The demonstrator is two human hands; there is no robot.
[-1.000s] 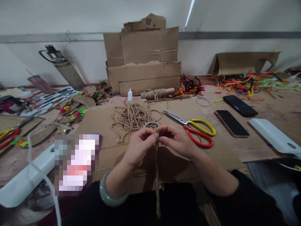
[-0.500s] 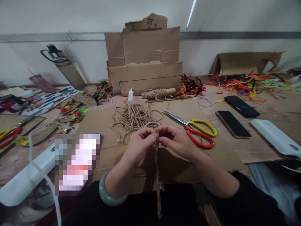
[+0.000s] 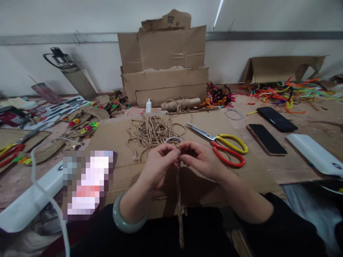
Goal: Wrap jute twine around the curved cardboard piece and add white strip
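My left hand (image 3: 162,162) and my right hand (image 3: 202,160) meet fingertip to fingertip, both closed in a pinch. Between them they grip the upper end of a brown twine strand (image 3: 179,192), whose long tail hangs down over my dark clothing. Just behind the fingertips shows the upper arc of a pale ring (image 3: 171,138); the fingers hide where it meets the twine. A heap of cut twine (image 3: 150,130) lies beyond my hands on a cardboard sheet (image 3: 109,139). To the right rest scissors (image 3: 214,138) with one yellow and one red handle, blades spread.
Behind stand a cardboard box (image 3: 163,85), a small white bottle (image 3: 148,106) and a twine roll (image 3: 177,105). Two dark phones (image 3: 266,139) and a white device (image 3: 312,153) lie right; a lit, blurred phone (image 3: 91,182) and white cable (image 3: 50,200) lie left.
My hands keep the same pinch on the twine, with only tiny finger movement. The whole view has shifted very slightly.
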